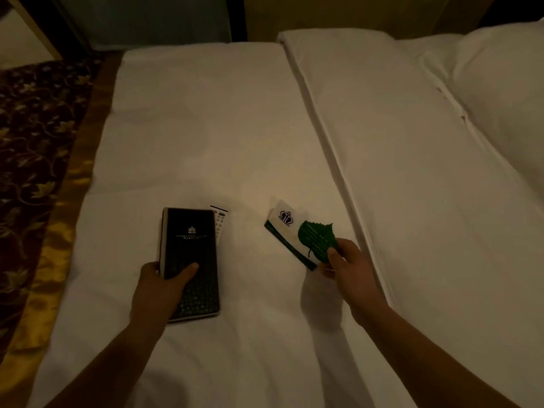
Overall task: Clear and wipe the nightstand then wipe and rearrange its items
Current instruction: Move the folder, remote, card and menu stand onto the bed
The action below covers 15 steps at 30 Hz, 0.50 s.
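Since the nightstand itself is out of view, the task's items are all over the white bed (235, 128), which looks to serve as a holding place while the nightstand is cleared. Low at the near edge, the left hand (160, 278) has its grip closed on a black folder (190, 254), thumb flat across the cover and fingers under the left edge. A pale remote control (220, 220) pokes out from beneath the folder's far right corner; whether the hand holds it too cannot be told. To the right, the right hand (346, 259) pinches a green leaf-shaped card (316, 240) together with a white card (284, 228), low over the sheet, probably so they go down as one flat stack well apart from the folder. On the folder's cover is a small white crown-like emblem over a line of lettering too fine to read. Printed on the white card are a dark crown emblem and a green band along one edge, and the leaf has faint rows of print that cannot be made out.
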### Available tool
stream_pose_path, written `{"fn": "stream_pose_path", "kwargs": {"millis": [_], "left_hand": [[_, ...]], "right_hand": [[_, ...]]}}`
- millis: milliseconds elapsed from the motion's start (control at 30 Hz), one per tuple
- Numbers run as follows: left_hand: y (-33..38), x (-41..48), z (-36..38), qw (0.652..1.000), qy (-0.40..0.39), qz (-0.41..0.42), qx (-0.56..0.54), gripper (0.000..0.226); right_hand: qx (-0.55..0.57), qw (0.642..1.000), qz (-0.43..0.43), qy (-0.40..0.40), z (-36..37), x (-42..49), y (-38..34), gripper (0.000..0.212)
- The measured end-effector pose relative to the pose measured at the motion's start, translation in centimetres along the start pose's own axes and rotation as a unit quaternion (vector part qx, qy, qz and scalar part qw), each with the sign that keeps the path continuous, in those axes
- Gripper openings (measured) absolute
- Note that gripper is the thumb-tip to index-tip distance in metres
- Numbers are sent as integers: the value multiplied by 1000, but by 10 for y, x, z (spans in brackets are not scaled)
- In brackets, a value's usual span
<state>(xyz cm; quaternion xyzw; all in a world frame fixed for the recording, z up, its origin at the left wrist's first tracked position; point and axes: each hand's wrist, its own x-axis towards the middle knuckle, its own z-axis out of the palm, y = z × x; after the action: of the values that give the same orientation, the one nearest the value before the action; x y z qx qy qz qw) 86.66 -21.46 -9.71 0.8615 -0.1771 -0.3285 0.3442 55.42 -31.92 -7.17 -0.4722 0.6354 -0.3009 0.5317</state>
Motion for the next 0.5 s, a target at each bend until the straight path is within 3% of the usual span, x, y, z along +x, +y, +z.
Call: {"fn": "stream_pose_path", "kwargs": {"millis": [200, 400, 500], "left_hand": [[-3, -14, 9, 985, 8, 90, 145, 101], [17, -56, 14, 932, 38, 211, 293, 89], [34, -78, 19, 899, 35, 271, 343, 97]], "right_hand": [[7, 1000, 13, 2, -4, -3, 7, 48], [-114, 990, -63, 59, -14, -11, 7, 50], [-109, 988, -89, 55, -23, -21, 5, 51]]}}
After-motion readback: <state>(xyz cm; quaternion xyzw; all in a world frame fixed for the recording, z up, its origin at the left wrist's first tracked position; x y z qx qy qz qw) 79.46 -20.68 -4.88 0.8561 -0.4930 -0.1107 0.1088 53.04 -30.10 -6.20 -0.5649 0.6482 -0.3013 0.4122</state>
